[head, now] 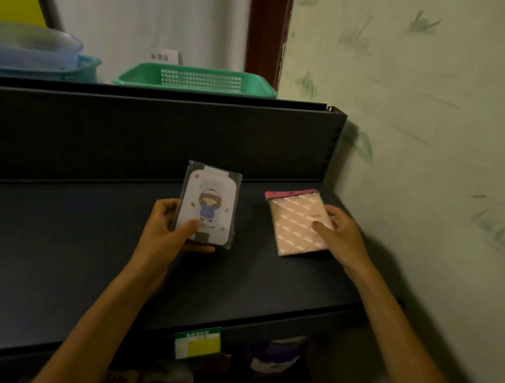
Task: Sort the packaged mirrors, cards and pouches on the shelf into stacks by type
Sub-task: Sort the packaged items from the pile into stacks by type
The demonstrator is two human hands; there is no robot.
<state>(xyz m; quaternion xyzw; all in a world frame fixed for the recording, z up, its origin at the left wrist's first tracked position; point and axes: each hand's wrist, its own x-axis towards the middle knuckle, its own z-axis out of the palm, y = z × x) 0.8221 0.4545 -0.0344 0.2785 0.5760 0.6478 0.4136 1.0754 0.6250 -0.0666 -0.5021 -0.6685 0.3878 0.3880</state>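
On the dark shelf (89,254), the left hand (167,227) grips a packaged card stack (207,206), thumb on its front; the right hand (341,234) pinches the pink pouch (297,222) at its right edge.

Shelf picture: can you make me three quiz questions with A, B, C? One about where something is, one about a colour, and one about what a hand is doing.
1. Where is the pouch?
A. On the shelf, by the wall
B. In a drawer
C. On the floor

2. What colour is the rectangular basket behind the shelf?
A. Red
B. Green
C. Black

3. What is the left hand doing?
A. Lying flat
B. Making an empty fist
C. Holding the pack

Answers:
1 A: the pouch lies flat at the shelf's right end, beside the wall.
2 B: its rim and mesh side are green.
3 C: thumb and fingers grip the pack's edges.
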